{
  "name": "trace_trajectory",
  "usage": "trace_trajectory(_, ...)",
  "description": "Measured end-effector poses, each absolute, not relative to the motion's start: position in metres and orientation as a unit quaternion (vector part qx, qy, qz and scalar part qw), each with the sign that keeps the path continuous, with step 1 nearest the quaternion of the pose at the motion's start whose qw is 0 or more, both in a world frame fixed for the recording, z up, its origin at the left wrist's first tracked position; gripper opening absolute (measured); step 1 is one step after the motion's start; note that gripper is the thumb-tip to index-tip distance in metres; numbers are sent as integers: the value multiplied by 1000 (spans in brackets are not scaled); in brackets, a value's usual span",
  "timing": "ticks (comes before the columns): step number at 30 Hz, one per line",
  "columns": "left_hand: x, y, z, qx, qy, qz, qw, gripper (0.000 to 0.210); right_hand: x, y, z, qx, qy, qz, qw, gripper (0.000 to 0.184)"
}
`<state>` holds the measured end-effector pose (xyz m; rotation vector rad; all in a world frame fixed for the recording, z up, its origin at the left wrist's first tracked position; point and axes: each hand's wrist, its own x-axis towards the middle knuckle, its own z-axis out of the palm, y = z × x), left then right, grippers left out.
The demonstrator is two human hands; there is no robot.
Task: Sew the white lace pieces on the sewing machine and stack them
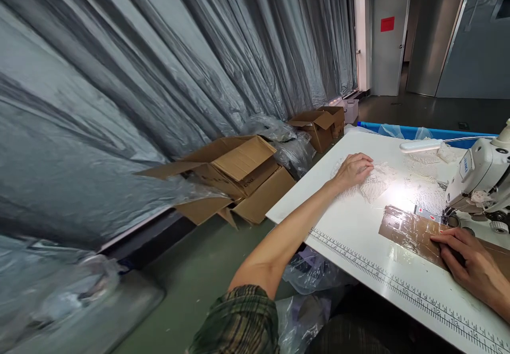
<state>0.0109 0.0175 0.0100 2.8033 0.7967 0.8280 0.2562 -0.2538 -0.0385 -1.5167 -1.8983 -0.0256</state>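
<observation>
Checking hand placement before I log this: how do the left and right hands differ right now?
The left hand is stretched far out with the arm extended, resting on white lace fabric; the right hand stays close, resting on the brown taped patch near the sewing machine. The left lies in bright lamp light, the right in dimmer light. Both lie palm down on the white table, grasping nothing.

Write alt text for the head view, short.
A person at a white sewing table rests the left hand flat on a piece of white lace and the right hand on a brown taped patch beside a white sewing machine. Open cardboard boxes sit on the floor against grey plastic sheeting.
</observation>
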Motion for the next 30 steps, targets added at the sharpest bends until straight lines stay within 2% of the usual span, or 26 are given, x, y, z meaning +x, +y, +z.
trace_trajectory(5,32,-45,15,952,200,205,106,30,261,-258,-25,-593,-705,68,383,28)
trace_trajectory(8,49,-97,20,958,34,129,254,19,256,-263,-1,-601,-687,155,378,48)
trace_trajectory(10,57,-126,25,935,-30,122,332,8,249,-268,16,-578,-679,266,366,61)
trace_trajectory(13,60,-145,33,911,-27,84,403,10,239,-276,31,-550,-637,440,312,50)
trace_trajectory(15,59,-138,36,901,-12,47,431,19,239,-280,31,-569,-593,478,309,50)
trace_trajectory(18,58,-111,36,922,36,28,384,28,252,-281,24,-639,-532,448,329,52)
trace_trajectory(21,57,-87,31,953,112,79,271,36,270,-280,17,-732,-518,311,314,52)
trace_trajectory(24,58,-83,24,961,138,157,181,28,285,-281,15,-763,-528,220,302,53)
trace_trajectory(26,61,-92,22,956,126,179,194,23,289,-281,15,-759,-527,235,301,53)
trace_trajectory(30,78,-122,24,924,104,111,350,38,277,-281,15,-770,-521,229,289,44)
